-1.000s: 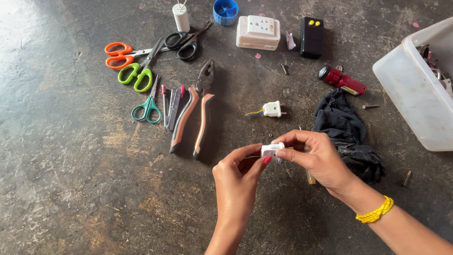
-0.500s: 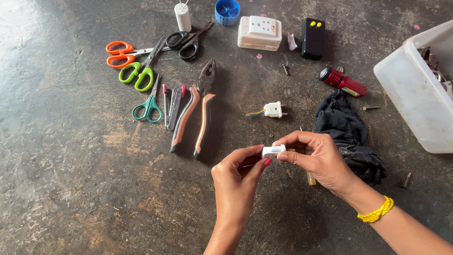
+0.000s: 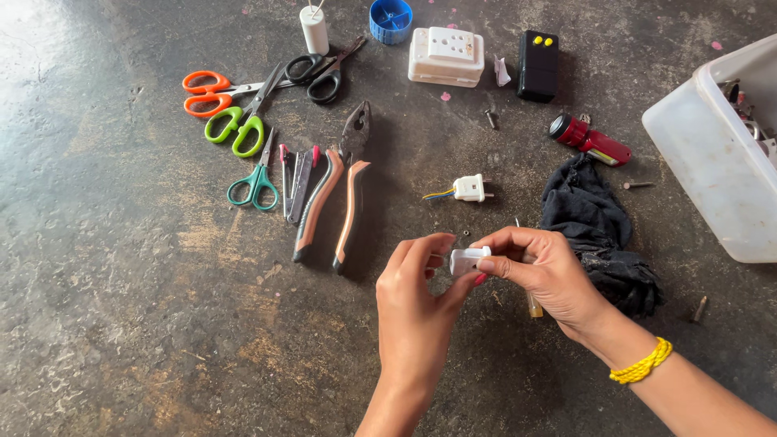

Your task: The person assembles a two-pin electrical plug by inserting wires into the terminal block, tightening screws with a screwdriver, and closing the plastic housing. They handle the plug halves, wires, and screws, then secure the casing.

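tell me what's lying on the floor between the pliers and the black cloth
In the head view, a small white plug with short coloured wires lies between the pliers and the black cloth; near it there is only bare dark floor.

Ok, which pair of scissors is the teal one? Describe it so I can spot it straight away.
Start at the cluster of tools on the dark floor, up and left of the two hands. The orange scissors and green scissors lie along its top. Just below the green pair, beside the small cutter with a pink tab, lie the teal scissors: the smallest pair, handles toward the viewer.
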